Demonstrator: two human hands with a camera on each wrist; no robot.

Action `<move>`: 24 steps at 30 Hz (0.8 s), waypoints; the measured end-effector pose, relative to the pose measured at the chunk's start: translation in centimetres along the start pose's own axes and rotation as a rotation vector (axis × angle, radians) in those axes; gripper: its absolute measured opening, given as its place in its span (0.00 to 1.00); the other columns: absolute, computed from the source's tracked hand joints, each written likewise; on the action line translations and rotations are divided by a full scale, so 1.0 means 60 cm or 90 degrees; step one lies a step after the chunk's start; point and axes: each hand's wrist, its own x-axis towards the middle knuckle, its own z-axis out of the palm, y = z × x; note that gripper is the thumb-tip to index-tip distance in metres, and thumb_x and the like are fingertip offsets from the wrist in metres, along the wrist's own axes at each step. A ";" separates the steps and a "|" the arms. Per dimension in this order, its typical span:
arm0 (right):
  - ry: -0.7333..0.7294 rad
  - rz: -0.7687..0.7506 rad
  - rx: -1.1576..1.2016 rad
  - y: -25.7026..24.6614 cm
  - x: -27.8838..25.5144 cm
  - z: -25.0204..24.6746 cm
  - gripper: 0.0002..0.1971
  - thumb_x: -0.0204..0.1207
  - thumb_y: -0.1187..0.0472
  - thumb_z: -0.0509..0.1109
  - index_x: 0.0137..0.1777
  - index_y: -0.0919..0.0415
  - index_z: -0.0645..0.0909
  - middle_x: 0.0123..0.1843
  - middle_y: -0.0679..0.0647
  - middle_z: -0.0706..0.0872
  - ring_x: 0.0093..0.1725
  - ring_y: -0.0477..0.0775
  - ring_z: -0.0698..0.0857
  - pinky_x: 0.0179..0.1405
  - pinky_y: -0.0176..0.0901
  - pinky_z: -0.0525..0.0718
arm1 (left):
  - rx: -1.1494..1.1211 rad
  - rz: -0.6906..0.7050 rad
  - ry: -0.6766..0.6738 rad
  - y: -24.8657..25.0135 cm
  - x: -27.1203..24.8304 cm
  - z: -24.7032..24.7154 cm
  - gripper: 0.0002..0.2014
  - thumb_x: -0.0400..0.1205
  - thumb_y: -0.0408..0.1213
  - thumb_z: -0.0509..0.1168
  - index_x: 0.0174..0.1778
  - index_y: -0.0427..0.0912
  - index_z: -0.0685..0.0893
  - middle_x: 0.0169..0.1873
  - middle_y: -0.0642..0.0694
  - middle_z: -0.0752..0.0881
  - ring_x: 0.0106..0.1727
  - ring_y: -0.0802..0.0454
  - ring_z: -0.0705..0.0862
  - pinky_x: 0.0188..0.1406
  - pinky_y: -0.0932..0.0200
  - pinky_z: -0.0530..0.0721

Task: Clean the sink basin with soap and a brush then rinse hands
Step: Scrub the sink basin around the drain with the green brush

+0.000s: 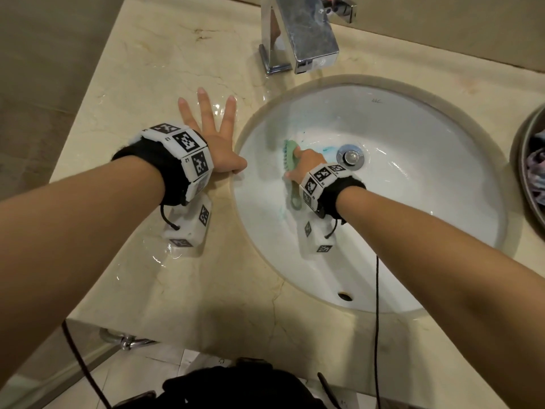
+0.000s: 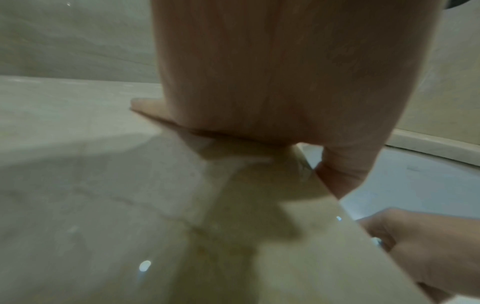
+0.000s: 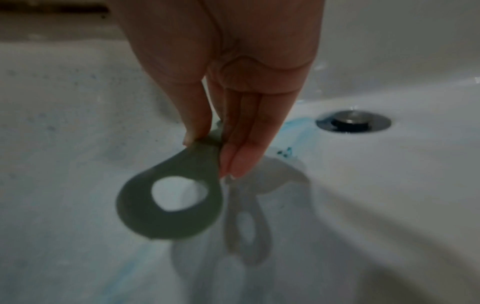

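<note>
Brush (image 1: 290,160): pale green, plastic, bristle head pointing away from the person and toward the left inner wall of the sink basin (image 1: 413,202). Its handle ends in a flat teardrop loop with a hole through it, seen close in the right wrist view (image 3: 168,203). The brush sits inside the basin, left of the drain (image 1: 351,156), with its bristles against the white surface.

Right hand (image 1: 308,165): reaches down into the basin and grips the brush handle, thumb on one side and fingers (image 3: 246,144) pressed along the other, the loop end sticking out below the fingertips. The forearm comes in from the lower right, wrist bent downward.

Soap: blue streaks (image 1: 328,149) lie between the brush and the drain, with fainter blue smears on the near left wall (image 3: 298,131).

Left hand (image 1: 216,143): flat on the wet marble counter (image 1: 177,290), fingers straight and spread, holding nothing. The thumb (image 2: 345,174) hooks over the basin rim.

Surroundings: a chrome faucet (image 1: 300,33) stands behind the basin. A metal bowl (image 1: 525,160) with cloth inside sits at the right edge of the counter. Puddles of water show on the counter near the left wrist.
</note>
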 end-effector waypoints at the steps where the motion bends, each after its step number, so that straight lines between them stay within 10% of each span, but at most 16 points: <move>1: -0.019 0.005 0.036 -0.005 -0.003 0.003 0.28 0.76 0.59 0.70 0.75 0.63 0.68 0.66 0.60 0.80 0.62 0.61 0.82 0.59 0.45 0.80 | 0.001 0.000 -0.002 0.000 0.000 0.000 0.54 0.76 0.52 0.66 0.77 0.56 0.24 0.75 0.38 0.21 0.74 0.26 0.25 0.74 0.25 0.42; 12: -0.070 0.099 0.513 -0.027 -0.005 0.024 0.37 0.76 0.69 0.69 0.82 0.57 0.56 0.55 0.67 0.85 0.32 0.57 0.83 0.40 0.49 0.89 | 0.001 -0.004 -0.019 0.003 -0.008 -0.006 0.53 0.77 0.50 0.65 0.77 0.55 0.24 0.75 0.38 0.21 0.74 0.26 0.24 0.74 0.25 0.42; 18: 0.015 0.158 0.616 -0.032 0.009 0.013 0.28 0.77 0.69 0.68 0.77 0.62 0.66 0.55 0.68 0.86 0.50 0.69 0.88 0.49 0.62 0.87 | -0.003 -0.002 -0.020 0.005 -0.011 -0.008 0.53 0.76 0.49 0.66 0.77 0.56 0.24 0.75 0.38 0.21 0.75 0.26 0.25 0.74 0.25 0.41; 24: -0.082 0.109 0.606 -0.038 -0.018 0.037 0.36 0.78 0.70 0.68 0.82 0.57 0.55 0.47 0.69 0.85 0.35 0.61 0.83 0.43 0.54 0.89 | -0.005 -0.003 -0.025 0.007 -0.011 -0.009 0.53 0.77 0.49 0.66 0.77 0.55 0.24 0.75 0.38 0.20 0.74 0.26 0.25 0.74 0.25 0.42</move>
